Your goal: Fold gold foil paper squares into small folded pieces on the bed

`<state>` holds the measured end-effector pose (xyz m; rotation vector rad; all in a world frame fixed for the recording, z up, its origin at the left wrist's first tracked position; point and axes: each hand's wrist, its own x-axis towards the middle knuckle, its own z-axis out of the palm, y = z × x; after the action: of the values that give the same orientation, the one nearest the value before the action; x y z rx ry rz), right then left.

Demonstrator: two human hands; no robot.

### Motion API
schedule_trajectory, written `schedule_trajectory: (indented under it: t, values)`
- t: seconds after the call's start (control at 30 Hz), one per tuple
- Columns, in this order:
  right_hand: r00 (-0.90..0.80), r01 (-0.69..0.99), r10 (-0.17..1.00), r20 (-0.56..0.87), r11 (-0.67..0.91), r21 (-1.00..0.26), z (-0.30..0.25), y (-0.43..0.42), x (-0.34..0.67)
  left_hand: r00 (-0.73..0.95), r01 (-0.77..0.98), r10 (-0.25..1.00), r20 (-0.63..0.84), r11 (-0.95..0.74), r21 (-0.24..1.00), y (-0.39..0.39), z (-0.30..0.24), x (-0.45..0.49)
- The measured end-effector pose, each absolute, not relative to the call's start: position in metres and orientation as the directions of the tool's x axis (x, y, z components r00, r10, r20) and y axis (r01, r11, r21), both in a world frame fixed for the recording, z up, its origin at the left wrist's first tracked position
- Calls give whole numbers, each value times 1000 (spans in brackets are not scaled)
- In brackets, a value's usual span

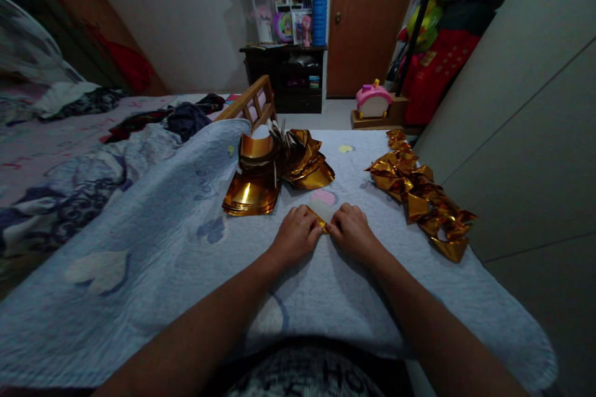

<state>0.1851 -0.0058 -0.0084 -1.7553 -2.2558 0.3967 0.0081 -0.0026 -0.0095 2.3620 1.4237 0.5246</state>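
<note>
A small sheet of gold foil paper (319,216) lies between my hands, its pale back facing up and a gold edge turned over toward me. My left hand (298,232) is closed on the sheet's left side, thumb and fingers pinching the gold edge. From the other side, my right hand (352,229) grips the near right part, its fingers curled and their tips mostly hidden. Just beyond my left hand sit fanned stacks of gold foil sheets (251,192). To the right runs a row of folded gold foil pieces (419,192), crumpled-looking and piled against each other.
A pale blue quilted cover (186,285) with heart patterns lies under everything. Left is a bed with rumpled bedding (107,167); a wooden rail (246,102) stands behind the stacks. A white cabinet (535,136) borders the right. Farther back are a dark shelf (284,80) and a pink toy (373,101).
</note>
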Motion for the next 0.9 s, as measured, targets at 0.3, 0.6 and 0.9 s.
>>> schedule_trajectory:
  t: [0.3,0.6,0.9]
  values:
    - [-229,918,973,19,222,-327,-8,-8,183,403,816,903,146,-428,390,-5,-9,11]
    - [-230,929,972,48,234,-286,-10,-11,182,373,848,916,150,-402,347,-6,-12,10]
    - [-236,934,971,41,238,-268,-7,-11,182,340,860,938,65,-338,382,-6,-6,11]
